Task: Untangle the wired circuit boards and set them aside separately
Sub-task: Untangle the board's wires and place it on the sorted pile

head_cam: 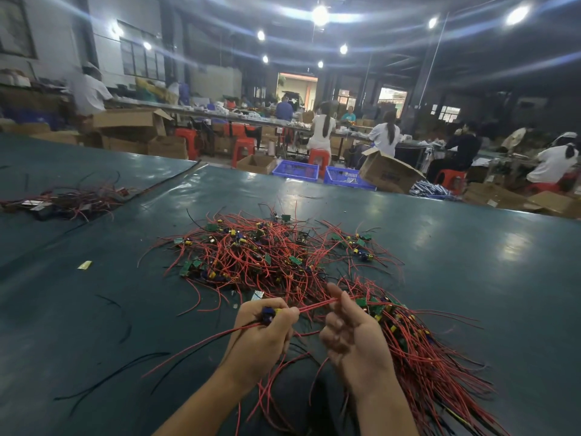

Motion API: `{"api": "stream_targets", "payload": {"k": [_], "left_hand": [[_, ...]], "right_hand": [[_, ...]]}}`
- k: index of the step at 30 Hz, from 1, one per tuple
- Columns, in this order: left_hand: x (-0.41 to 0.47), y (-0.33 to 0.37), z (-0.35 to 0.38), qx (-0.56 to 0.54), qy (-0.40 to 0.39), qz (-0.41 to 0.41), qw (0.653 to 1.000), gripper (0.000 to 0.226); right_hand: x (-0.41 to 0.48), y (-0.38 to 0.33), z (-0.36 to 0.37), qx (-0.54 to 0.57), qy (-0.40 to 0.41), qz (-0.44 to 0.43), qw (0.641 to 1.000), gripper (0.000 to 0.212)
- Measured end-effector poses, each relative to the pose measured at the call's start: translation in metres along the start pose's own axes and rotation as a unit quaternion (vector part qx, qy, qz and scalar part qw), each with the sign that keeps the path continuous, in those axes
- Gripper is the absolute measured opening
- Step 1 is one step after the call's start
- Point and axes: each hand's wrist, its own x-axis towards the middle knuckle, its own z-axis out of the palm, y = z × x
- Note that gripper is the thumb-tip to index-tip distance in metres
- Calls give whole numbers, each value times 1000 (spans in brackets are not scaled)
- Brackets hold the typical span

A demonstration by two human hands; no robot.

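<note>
A tangled heap of small green circuit boards with red and black wires (267, 253) lies on the dark green table (471, 253) in front of me. My left hand (264, 335) grips one board with blue and yellow parts (271, 313), its wires trailing down to the left. A red wire (314, 306) stretches from that board to my right hand (352, 338), which pinches it between raised fingers. Beside my right forearm lies a combed-out bundle of boards and wires (418, 347).
A second dark pile of wired boards (66, 201) sits at the far left of the table. Loose black wires (113, 372) and a small scrap (85, 264) lie to the left. Beyond the table edge are cardboard boxes, blue crates (295, 169) and seated workers.
</note>
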Motion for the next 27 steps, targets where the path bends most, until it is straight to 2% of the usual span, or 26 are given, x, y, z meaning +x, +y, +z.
{"api": "stream_targets", "payload": {"k": [3, 6, 11, 15, 21, 24, 27], "left_hand": [[-2, 0, 1, -8, -14, -3, 1000, 45], [1, 0, -1, 1, -13, 2, 1000, 47], [8, -3, -7, 12, 31, -4, 999, 45], [6, -2, -6, 31, 4, 11, 999, 41], [-1, 4, 0, 21, -47, 6, 999, 46], [-4, 6, 3, 11, -63, -13, 998, 46], [-4, 7, 2, -4, -59, -36, 998, 47]], "right_hand": [[0, 1, 0, 5, 29, -17, 999, 25], [-3, 8, 6, -90, 57, -60, 993, 24], [-13, 34, 26, -199, -21, -66, 978, 23], [-12, 33, 27, -152, 4, -30, 988, 13], [-5, 7, 9, -60, 69, -17, 996, 19], [0, -2, 2, -1, 92, -46, 995, 17], [2, 1, 0, -43, 105, -118, 987, 19]]}}
